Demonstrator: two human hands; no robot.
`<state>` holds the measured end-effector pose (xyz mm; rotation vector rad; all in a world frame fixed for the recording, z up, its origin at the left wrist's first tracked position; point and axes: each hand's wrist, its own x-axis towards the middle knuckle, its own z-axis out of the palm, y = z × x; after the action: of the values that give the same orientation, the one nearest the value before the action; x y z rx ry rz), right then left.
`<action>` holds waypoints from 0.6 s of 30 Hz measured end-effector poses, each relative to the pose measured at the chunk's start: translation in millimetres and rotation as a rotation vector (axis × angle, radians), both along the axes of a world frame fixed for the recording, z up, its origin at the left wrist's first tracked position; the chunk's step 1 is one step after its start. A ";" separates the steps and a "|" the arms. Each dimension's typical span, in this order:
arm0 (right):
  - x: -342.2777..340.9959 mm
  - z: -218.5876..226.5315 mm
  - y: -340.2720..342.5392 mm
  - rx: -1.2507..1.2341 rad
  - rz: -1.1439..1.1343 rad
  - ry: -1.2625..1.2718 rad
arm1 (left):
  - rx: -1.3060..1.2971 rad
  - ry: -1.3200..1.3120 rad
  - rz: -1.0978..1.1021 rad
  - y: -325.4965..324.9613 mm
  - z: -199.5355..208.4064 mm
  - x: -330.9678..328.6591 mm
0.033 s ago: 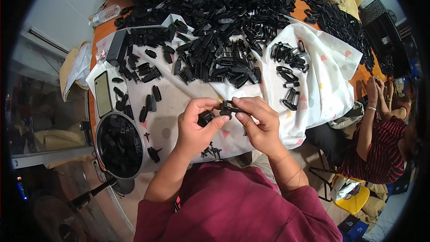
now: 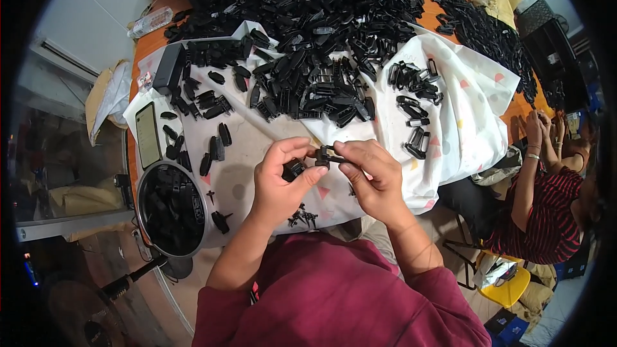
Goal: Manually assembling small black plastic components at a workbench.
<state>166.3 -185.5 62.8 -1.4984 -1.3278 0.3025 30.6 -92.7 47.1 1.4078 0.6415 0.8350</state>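
Observation:
Between my two hands, above the near part of the cloth-covered table, is a small black plastic part (image 2: 325, 154). The thumb and fingers of my left hand (image 2: 273, 177) grip its left end. At its right end, my right hand (image 2: 379, 177) pinches a slim black piece that meets it; whether the two are joined I cannot tell. A second black piece (image 2: 294, 169) rests against my left palm, partly hidden by the fingers. Below my hands, several tiny black parts (image 2: 303, 217) lie near the cloth's front edge.
A large heap of black plastic parts (image 2: 321, 83) covers the table's far side. Smaller groups (image 2: 414, 83) lie to the right. At left are a phone (image 2: 148, 135), a black box (image 2: 168, 69) and a round container (image 2: 204, 218) of black pieces. Another person (image 2: 540, 205) works at right.
Both hands have shifted very slightly, with the left fingers a little higher. The grip on the black part stays the same, and nothing on the table has moved.

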 end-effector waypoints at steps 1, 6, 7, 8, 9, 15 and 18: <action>0.7 2.7 -1.6 0.001 0.001 -0.001 | 0.001 -0.001 0.001 0.2 0.3 -2.5; 0.2 8.0 -8.1 0.033 0.003 -0.117 | 0.048 0.034 -0.154 5.0 2.2 -9.9; 0.3 7.4 -8.2 0.035 0.006 -0.118 | 0.051 0.033 -0.151 4.8 4.8 -10.3; 0.9 5.7 -8.7 0.061 0.003 -0.134 | -0.072 0.054 -0.167 3.8 8.3 -11.0; 2.0 5.0 -9.0 0.086 0.000 -0.151 | -0.195 0.075 -0.185 3.1 10.3 -11.3; 12.9 15.4 -16.5 -0.093 0.167 -0.301 | 0.409 0.188 -0.202 5.5 10.6 -17.5; 7.3 9.4 -17.4 -0.043 0.118 -0.309 | 0.173 0.116 -0.218 1.3 1.0 -14.7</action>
<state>173.6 -202.8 72.2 -1.5492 -1.6675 0.1795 15.9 -91.4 48.1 1.6603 0.5009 0.6511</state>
